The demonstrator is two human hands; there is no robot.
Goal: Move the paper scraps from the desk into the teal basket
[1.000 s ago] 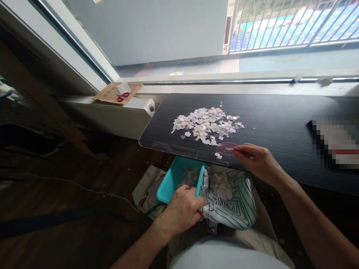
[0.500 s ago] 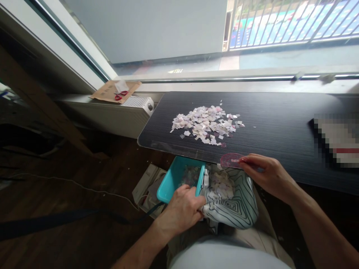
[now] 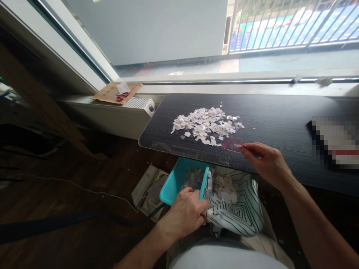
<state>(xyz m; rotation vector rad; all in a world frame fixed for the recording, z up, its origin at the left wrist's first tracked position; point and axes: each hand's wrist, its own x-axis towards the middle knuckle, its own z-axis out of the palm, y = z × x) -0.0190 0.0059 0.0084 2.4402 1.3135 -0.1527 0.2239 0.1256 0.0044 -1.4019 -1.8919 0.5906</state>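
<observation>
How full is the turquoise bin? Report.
Neither empty nor brimming: translucent scraps lie inside the turquoise bin, with bare sides showing above them. Depth unclear.

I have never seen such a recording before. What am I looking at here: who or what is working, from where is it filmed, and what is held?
There is no machine here, only a person at work. One camera, worn on that person's head, looks forward and down. On the dark, wood-grained table lies a loose pile of small, thin, whitish pieces. The bare right hand holds a thin, see-through pink plastic piece at the near side of this pile. The bare left hand is closed on the rim of a turquoise plastic tub, beside a pale green and white cloth with black lines. More small pieces lie in the tub and on the cloth.
</observation>
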